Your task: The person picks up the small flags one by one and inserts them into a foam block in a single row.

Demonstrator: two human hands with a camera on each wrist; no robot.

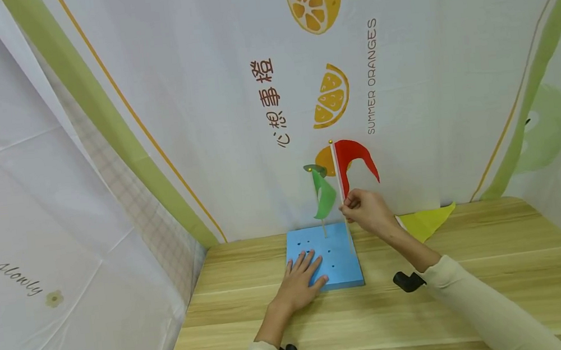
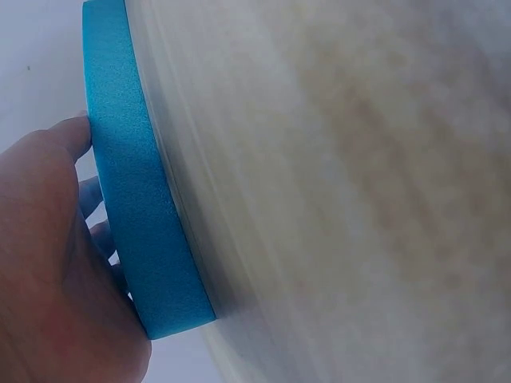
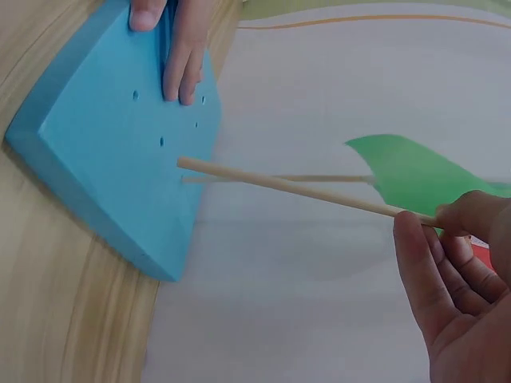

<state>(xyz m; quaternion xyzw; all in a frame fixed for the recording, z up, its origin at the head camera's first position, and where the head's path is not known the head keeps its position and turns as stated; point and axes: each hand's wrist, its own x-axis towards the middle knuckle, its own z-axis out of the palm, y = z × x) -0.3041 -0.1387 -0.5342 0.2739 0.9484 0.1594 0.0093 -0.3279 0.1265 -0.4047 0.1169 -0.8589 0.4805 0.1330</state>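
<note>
My left hand (image 1: 298,283) lies with spread fingers on the near left part of a blue foam block (image 1: 343,273) that has several small holes in its top. In my right hand (image 1: 367,210), thumb and fingers pinch the wooden stick of a red flag (image 1: 355,153). The bare lower end of that stick (image 3: 263,182) points at the block's top in the right wrist view. A green flag (image 1: 324,195) stands upright on its own stick toward the back of the block. The left wrist view shows the block's side (image 2: 140,191) with my fingers over its top.
A yellow flag (image 1: 426,222) lies on the wooden table (image 1: 243,314) at the back right, partly behind my right forearm. Right behind the block hangs a white curtain (image 1: 241,190) printed with oranges and lettering.
</note>
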